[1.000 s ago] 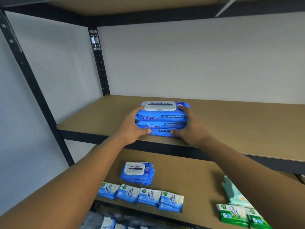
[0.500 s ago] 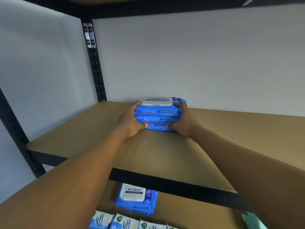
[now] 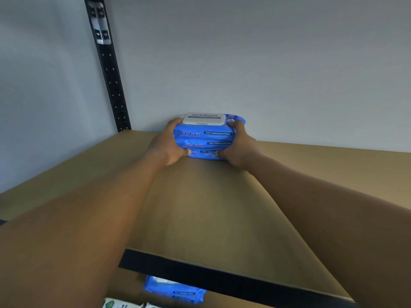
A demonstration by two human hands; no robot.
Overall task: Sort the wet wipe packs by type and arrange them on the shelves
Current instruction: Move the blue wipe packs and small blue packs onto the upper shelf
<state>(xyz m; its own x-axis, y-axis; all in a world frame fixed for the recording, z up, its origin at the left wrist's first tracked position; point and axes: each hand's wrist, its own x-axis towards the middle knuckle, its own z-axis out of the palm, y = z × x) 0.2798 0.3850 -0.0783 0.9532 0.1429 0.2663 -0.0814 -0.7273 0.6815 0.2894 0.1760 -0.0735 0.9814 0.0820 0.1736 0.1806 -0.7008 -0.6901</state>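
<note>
Position: a stack of three blue Antabax packs (image 3: 205, 138) sits at the rear edge of the brown shelf (image 3: 200, 207), somewhat right of the left rear corner, where the black upright (image 3: 111, 81) stands. The bottom pack appears to rest on the board. Whether the stack's back touches the grey wall (image 3: 266, 63) cannot be told.

Grip: the left hand (image 3: 165, 148) clasps the left end of the stack, fingers curled over the top pack beside its white lid, thumb against the front of the bottom pack. The right hand (image 3: 239, 147) clasps the right end the same way. Both arms reach across the full depth of the shelf.

Risks, as judged:
- The packs are soft and film-wrapped. If one hand lets go before the other, the upper packs may slide or twist out of line.
- Further pushing toward the wall could buckle the stack or skew the top pack.
- Drawing the fingers back over the top may drag the lidded pack forward.
- A blue pack of like print (image 3: 175, 290) lies on the shelf below, under the front rail (image 3: 222, 278). Left there, it would split one type across two levels.
</note>
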